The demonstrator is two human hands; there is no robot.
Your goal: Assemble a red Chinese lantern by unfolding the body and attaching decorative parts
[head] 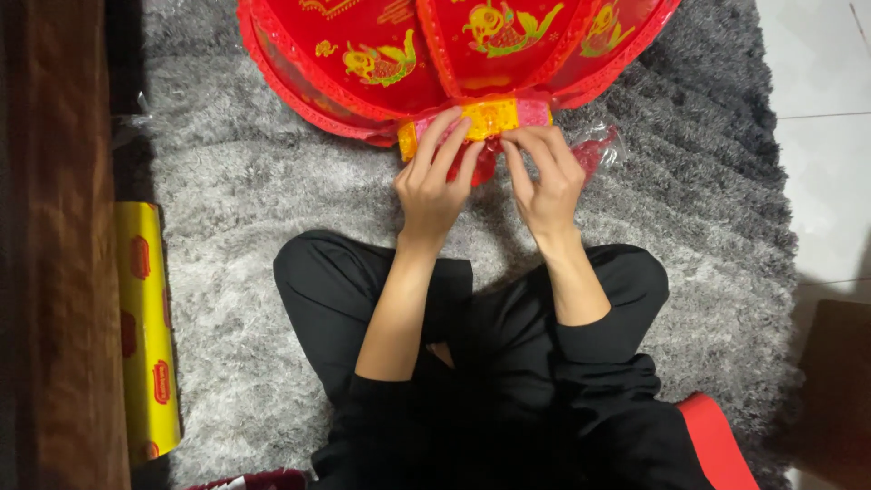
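A shaggy grey rug (245,181) covers most of the frame, running from the dark left side to the pale tiled floor (821,136) at the right edge. The person sits cross-legged on it in black trousers (508,363), which fill the lower middle of the frame.

At the top centre lies a large red lantern (454,54), its ribbed fabric panels printed with golden fish and cut off by the upper edge. Its lower end faces the person and ends in a yellow and pink collar band (490,118), with crinkled clear red wrapping (594,150) bunched just below and to the right of it.

Along the left edge stands a brown wooden panel (63,272), and beside it, in the lower left, lies a long yellow box with red marks (145,336). A red object (717,440) peeks out at the lower right beside the trousers.

Both hands rest on the collar band, side by side just above the frame's centre. The left hand (434,186) lays its extended fingers over the band's left part, its grip loose and flat rather than closed. The right hand (544,181) bends its fingers onto the band's right part, pinching at its edge.
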